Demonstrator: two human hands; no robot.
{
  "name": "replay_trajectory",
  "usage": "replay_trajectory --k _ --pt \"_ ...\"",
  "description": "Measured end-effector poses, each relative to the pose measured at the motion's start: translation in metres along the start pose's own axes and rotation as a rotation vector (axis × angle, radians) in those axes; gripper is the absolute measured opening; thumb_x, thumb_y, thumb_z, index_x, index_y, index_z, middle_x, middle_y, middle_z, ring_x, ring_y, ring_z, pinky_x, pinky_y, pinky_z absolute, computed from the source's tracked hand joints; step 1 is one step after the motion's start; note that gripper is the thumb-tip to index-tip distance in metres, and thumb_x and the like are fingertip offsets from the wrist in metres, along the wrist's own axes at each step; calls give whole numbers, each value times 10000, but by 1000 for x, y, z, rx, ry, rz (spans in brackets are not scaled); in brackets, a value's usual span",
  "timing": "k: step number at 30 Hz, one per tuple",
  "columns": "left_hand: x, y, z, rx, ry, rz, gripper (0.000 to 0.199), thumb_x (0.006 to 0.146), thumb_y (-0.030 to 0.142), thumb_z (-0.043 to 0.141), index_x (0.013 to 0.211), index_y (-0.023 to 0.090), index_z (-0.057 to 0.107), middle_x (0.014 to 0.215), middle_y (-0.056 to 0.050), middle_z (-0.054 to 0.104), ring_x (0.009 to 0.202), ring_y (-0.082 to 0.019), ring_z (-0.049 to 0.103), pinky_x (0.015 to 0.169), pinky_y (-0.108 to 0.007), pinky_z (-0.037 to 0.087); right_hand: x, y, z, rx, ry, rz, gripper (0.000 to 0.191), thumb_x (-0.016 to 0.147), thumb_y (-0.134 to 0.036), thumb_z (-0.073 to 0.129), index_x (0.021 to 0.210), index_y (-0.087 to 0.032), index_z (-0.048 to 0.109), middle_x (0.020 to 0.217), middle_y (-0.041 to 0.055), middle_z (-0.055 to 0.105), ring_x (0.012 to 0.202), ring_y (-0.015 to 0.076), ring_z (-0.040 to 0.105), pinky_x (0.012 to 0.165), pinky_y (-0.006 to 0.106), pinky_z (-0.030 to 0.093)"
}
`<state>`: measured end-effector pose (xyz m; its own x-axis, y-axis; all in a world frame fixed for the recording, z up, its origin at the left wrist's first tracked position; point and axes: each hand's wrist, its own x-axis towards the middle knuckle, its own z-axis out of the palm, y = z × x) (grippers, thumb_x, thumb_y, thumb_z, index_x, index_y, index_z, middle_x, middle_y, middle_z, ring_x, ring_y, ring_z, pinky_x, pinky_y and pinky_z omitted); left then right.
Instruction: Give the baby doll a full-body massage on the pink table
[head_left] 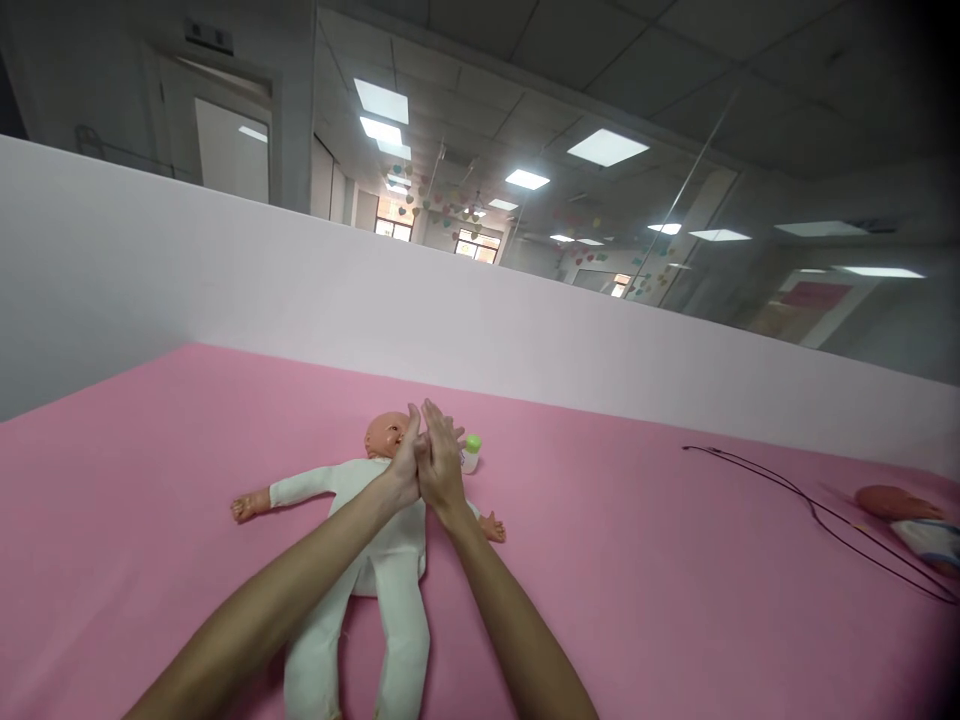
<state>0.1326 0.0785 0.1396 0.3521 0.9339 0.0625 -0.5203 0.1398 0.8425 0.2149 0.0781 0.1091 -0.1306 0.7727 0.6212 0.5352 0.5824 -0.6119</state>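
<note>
A baby doll [375, 540] with a white cloth body lies on its back on the pink surface [600, 560], its arms spread. Above its chest and beside its face, my left hand [407, 462] and my right hand [441, 465] are pressed palm to palm. The fingers of both are stretched out, and no object shows between them. Just behind my right hand is a small bottle [471, 456] with a green cap, partly covered by the fingers. Part of the doll's face is hidden by my hands.
A black cable [787, 487] runs across the right side of the pink surface. Another doll [900, 505] lies at the far right edge. A low white wall [480, 335] borders the back, with glass above it.
</note>
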Motion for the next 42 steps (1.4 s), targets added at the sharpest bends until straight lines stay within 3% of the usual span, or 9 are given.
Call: replay_trajectory --k 3,6,11,16,19,23,28,35,42 --pt "-17 28 -8 -56 10 136 967 958 875 149 1583 243 529 1600 -133 545 1534 -318 441 1216 -451 430 -2 -30 9 21 21 63 802 1081 -684 242 1714 -193 218 1782 102 194 1662 272 126 1336 540 187" --pt "-23 41 -12 -52 32 237 879 1040 747 89 1509 223 615 1566 -119 583 1518 -237 469 1183 -362 444 -4 -54 18 -3 -71 -115 817 1078 -643 354 1732 -221 107 1799 75 110 1667 302 47 1339 565 149" --pt "-21 45 -15 -39 -42 79 881 1032 776 182 1376 170 720 1444 -166 674 1456 -328 540 1154 -466 484 25 -53 20 -74 31 -119 633 1117 -570 222 1633 -274 440 1741 63 332 1648 298 191 1332 596 111" --pt "-17 67 -31 -116 -6 100 1004 922 917 125 1596 278 506 1614 -109 531 1502 -324 486 1210 -449 440 27 -51 25 -72 -41 -48 713 1090 -626 322 1707 -274 261 1788 55 180 1665 296 91 1326 609 127" --pt "-14 79 -42 -84 -14 125 1014 926 903 61 1678 285 345 1642 -117 495 1511 -306 477 1190 -457 452 29 -56 18 -38 -188 -148 663 1047 -623 497 1642 -339 422 1752 32 303 1644 330 198 1311 602 191" --pt "-4 78 -57 319 173 164 957 990 844 216 1707 211 245 1674 -172 435 1471 -341 514 1184 -471 432 46 -27 -4 53 -135 97 599 1035 -578 537 1549 -270 559 1580 92 571 1416 298 566 1182 472 450" --pt "15 57 -90 1117 560 192 679 1028 642 497 1542 200 544 1598 -164 539 1466 -393 491 1208 -536 349 47 36 -6 -58 -220 456 651 1029 -631 505 1508 -199 593 1508 154 626 1337 310 618 1154 471 457" --pt "32 30 -136 1170 483 65 653 1019 623 496 1495 185 583 1474 -171 652 1348 -329 614 1097 -430 454 38 87 47 383 -238 597 806 1054 -757 221 1549 -200 530 1606 122 540 1483 253 517 1206 441 439" --pt "40 24 -129 1285 459 -28 627 1021 682 402 1353 227 678 1418 -149 698 1306 -365 644 1040 -434 479 45 91 52 616 -309 611 620 1018 -761 423 1368 -319 683 1421 41 705 1294 268 671 1084 433 549"
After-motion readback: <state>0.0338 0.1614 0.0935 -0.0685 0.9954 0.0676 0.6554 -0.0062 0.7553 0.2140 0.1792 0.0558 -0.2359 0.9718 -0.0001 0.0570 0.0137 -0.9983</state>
